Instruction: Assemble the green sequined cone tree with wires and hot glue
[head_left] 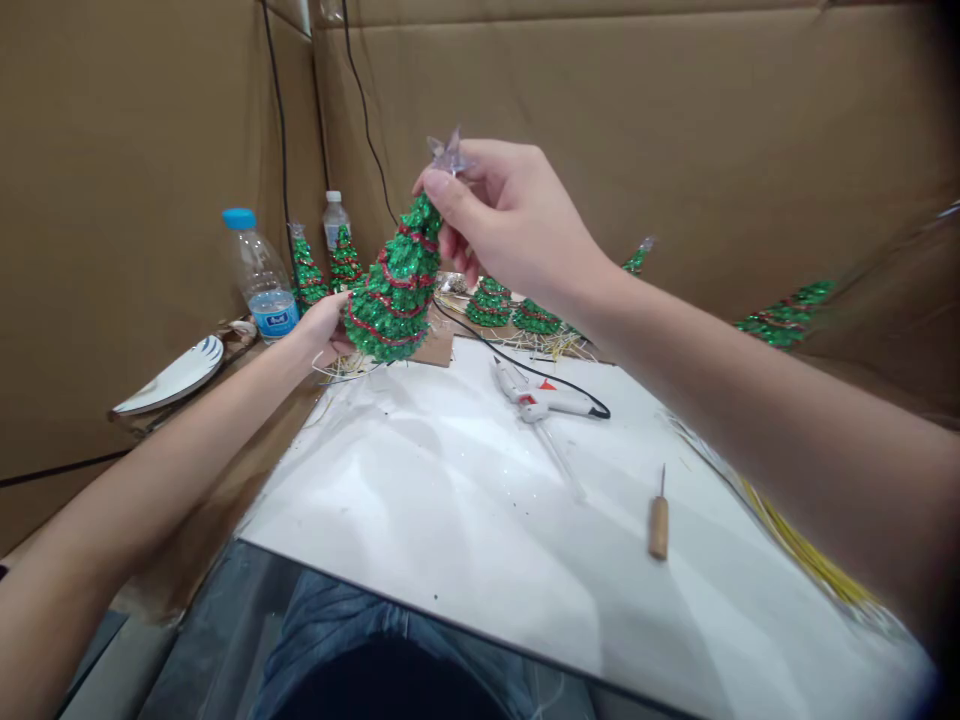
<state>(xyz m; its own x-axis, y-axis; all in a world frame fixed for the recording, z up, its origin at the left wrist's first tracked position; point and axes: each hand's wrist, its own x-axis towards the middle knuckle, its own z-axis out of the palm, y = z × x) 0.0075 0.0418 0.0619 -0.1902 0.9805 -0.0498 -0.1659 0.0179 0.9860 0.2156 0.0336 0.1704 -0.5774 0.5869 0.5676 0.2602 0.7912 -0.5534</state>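
Observation:
A small green glitter Christmas tree [397,290] with red garland is held up, tilted, above the far left part of the white board. My left hand [326,325] grips its base from the left; most of those fingers are hidden behind the tree. At the top, my right hand [495,205] pinches a clear star [448,155] between thumb and fingers, right at the tree's tip. Whether the star is fixed to the tip cannot be made out. A thin white wire [349,374] loops below the base.
On the white board [420,480] lie a glue gun [544,398] with its black cord and a wooden-handled awl [658,525]. Several more trees [489,303] stand behind. At left are a water bottle [262,275] and a white fan-shaped piece [176,375]; yellow wires [806,555] lie right.

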